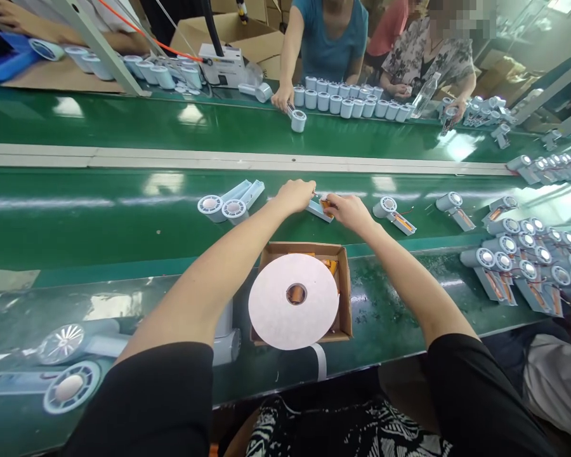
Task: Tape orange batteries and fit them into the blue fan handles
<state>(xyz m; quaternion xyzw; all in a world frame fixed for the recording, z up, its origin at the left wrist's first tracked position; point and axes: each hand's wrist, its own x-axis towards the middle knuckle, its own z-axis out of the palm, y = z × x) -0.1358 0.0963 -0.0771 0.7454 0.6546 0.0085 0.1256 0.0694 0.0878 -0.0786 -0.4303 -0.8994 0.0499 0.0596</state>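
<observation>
My left hand (pixel 295 195) is closed at the upper end of a light blue handheld fan housing (pixel 320 211), over the green conveyor belt; the hand hides the fan's round head. My right hand (pixel 351 211) pinches a small orange piece (pixel 327 204) at the open handle of that housing. Below my hands stands a cardboard box (pixel 345 298) with orange pieces inside. A large white roll of tape (pixel 271 311) lies on top of it, its loose end hanging toward me.
Two fan housings (pixel 235 208) lie left of my hands, and another fan (pixel 388 207) with an orange strip lies to the right. Many fans (pixel 528 270) crowd the right side. Across the belt, a co-worker's hand (pixel 283 97) holds a fan. More fans (pixel 71 387) lie front left.
</observation>
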